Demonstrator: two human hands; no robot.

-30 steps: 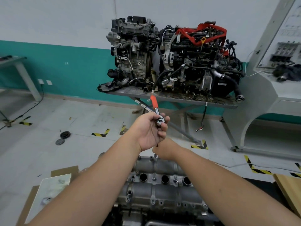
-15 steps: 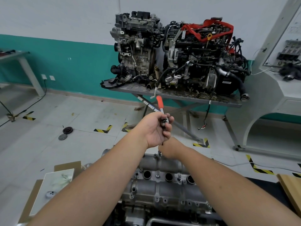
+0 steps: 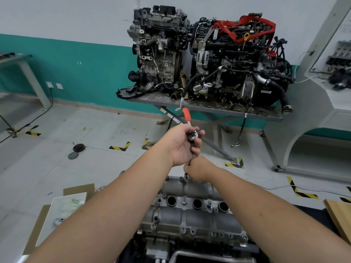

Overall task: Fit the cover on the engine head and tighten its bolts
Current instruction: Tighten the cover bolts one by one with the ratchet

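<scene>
The grey metal cover [image 3: 191, 215] sits on the engine head below me, with three round plug holes and several bolts along its edges. My left hand [image 3: 182, 147] grips the head of a ratchet wrench [image 3: 187, 115] whose orange handle points up and away. An extension bar runs down from it to a bolt at the cover's far edge. My right hand [image 3: 197, 168] is curled round the lower part of that bar, just above the cover; the socket end is hidden behind it.
Two complete engines [image 3: 207, 59] stand on a steel table [image 3: 209, 109] ahead. Cardboard with a white tray [image 3: 64, 211] lies at the lower left. Round discs [image 3: 76, 151] lie on the floor. A white cabinet [image 3: 321, 111] stands right, a wooden board [image 3: 340, 215] at the lower right.
The ratchet's orange handle has swung slightly from pointing left of upright toward more upright. Both hands stay on the tool at the same far bolt.
</scene>
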